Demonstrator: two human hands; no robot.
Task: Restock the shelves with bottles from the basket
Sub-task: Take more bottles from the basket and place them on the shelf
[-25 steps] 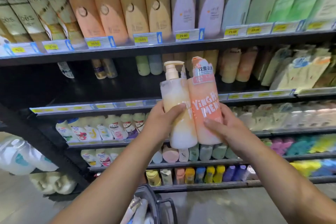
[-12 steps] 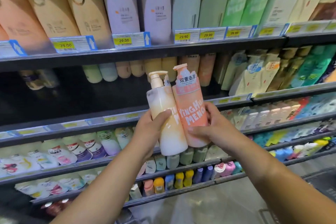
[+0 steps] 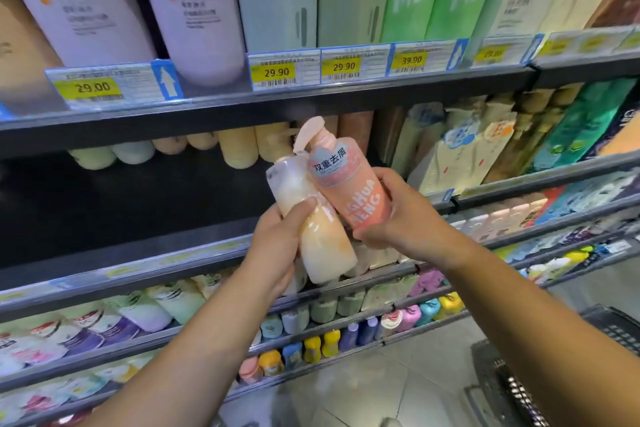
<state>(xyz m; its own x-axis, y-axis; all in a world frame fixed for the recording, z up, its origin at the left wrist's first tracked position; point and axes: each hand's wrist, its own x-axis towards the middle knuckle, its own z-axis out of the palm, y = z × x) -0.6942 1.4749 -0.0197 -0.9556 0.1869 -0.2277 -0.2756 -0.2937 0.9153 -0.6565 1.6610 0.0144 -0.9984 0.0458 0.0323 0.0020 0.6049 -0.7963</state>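
My left hand (image 3: 277, 246) grips a cream-to-orange pump bottle (image 3: 311, 215). My right hand (image 3: 401, 215) grips a salmon-pink bottle (image 3: 349, 191) with white lettering and a pale label. The two bottles touch side by side and lean to the left, their pump tops pointing at the dark second shelf (image 3: 138, 204). That shelf has a wide bare stretch on its left, with cream and peach bottles (image 3: 239, 146) lying at its back. A black basket (image 3: 568, 371) shows at the bottom right on the floor.
The top shelf (image 3: 311, 104) carries tall lilac, grey-green and green bottles behind yellow price tags. Boxed packs (image 3: 460, 152) fill the second shelf's right half. Lower shelves hold several rows of small bottles. Grey floor tiles lie below.
Both bottles have tilted leftward from upright and moved closer to the second shelf. The view has shifted right and nearer to the shelves, and the basket now appears at the bottom right.
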